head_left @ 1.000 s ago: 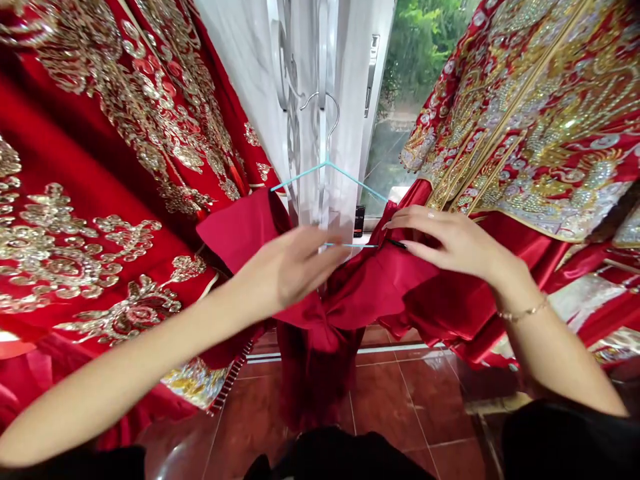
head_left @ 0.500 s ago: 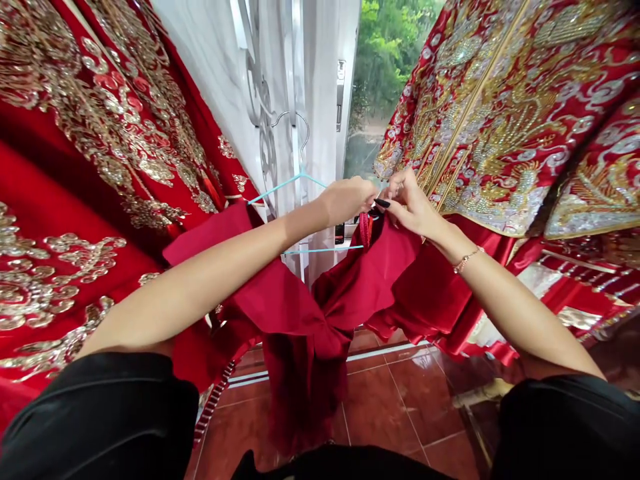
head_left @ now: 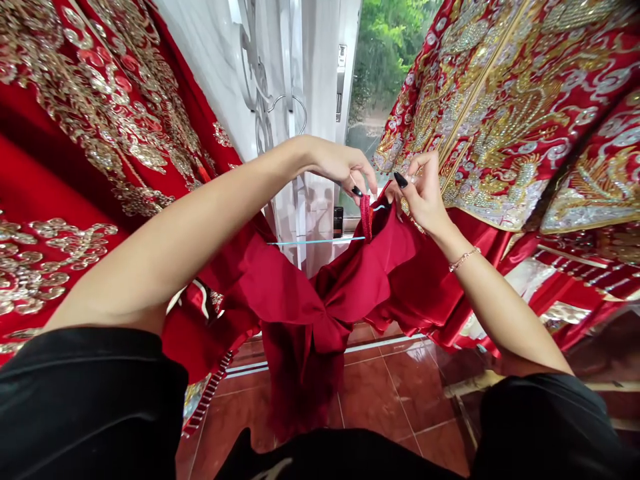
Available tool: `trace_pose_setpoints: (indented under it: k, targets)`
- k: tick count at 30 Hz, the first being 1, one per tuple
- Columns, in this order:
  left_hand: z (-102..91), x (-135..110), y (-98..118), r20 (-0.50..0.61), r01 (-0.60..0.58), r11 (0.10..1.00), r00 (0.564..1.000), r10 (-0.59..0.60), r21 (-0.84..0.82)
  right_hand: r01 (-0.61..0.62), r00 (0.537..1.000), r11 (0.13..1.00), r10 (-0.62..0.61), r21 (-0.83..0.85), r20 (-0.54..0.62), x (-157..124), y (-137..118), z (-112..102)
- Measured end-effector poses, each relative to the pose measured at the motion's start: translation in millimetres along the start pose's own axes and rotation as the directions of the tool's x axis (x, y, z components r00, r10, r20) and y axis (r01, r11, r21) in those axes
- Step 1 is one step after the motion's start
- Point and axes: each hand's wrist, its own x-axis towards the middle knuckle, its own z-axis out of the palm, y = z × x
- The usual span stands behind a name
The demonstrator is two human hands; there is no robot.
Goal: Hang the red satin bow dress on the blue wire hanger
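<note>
A plain dark red garment (head_left: 305,293) hangs in front of me on a light blue wire hanger (head_left: 320,241), whose metal hook (head_left: 290,107) shows above my forearm. My left hand (head_left: 345,167) reaches across and pinches a narrow red strap (head_left: 367,217) of the garment near the hanger's right end. My right hand (head_left: 423,193) is beside it, fingers curled and pinched on the garment's top edge at the same spot. Both hands are closed on fabric.
Red robes thick with gold and silver embroidery hang on the left (head_left: 85,153) and on the right (head_left: 520,113). Behind the hanger are white sheer curtains (head_left: 280,73) and a window with green trees (head_left: 385,47). The floor is glossy red-brown tile (head_left: 390,400).
Both hands rose from the hanger's lower bar to its right end. They now pinch the strap and the fabric there. The view tilted slightly upward.
</note>
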Motion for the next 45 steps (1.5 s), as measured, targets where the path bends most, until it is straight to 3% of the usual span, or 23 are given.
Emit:
trace_pose_setpoints:
  k: [3,8,13,16,19,28,32,35,41,45]
  targets:
    - [-3.5,5,-4,0.021,0.011,0.999,1.0,-0.012,0.052,-0.028,1.0,0.999,0.029,0.027,-0.012,-1,-1,-1]
    - [-1.3,9,-14,0.04,-0.024,0.999,0.999,0.026,-0.048,-0.02,1.0,1.0,0.02,0.009,-0.017,-2,-2,-1]
    - [16.2,3,-7,-0.165,-0.076,0.99,0.985,0.055,-0.121,-0.004,1.0,1.0,0.004,0.001,-0.02,4,-6,5]
    - [28.0,-2,5,-0.309,-0.063,0.996,0.95,0.042,-0.06,-0.023,1.0,0.997,0.023,0.074,-0.006,8,-10,9]
    - [32.5,-5,11,-0.373,-0.071,0.997,0.926,0.064,-0.004,-0.03,0.998,0.992,0.035,0.119,-0.042,9,-12,11]
    - [16.2,-5,4,-0.18,-0.147,0.983,0.976,0.126,-0.109,-0.115,0.973,0.985,0.139,0.13,-0.187,-3,-18,10]
    - [31.5,10,11,-0.243,-0.163,0.984,0.954,0.174,0.068,-0.109,0.968,0.994,0.101,-0.025,-0.228,-3,-13,7]
    - [41.3,13,15,-0.286,-0.091,0.969,0.945,0.157,0.231,-0.117,0.97,0.985,0.085,-0.129,-0.226,-7,-13,0]
    - [45.8,-23,19,-0.291,0.061,0.867,0.952,0.099,0.494,-0.105,0.976,0.989,0.083,-0.104,-0.2,-3,-25,-3]
    - [68.2,-44,24,-0.27,0.066,0.744,0.95,0.157,0.665,-0.044,0.99,0.997,0.035,-0.06,-0.138,6,-31,4]
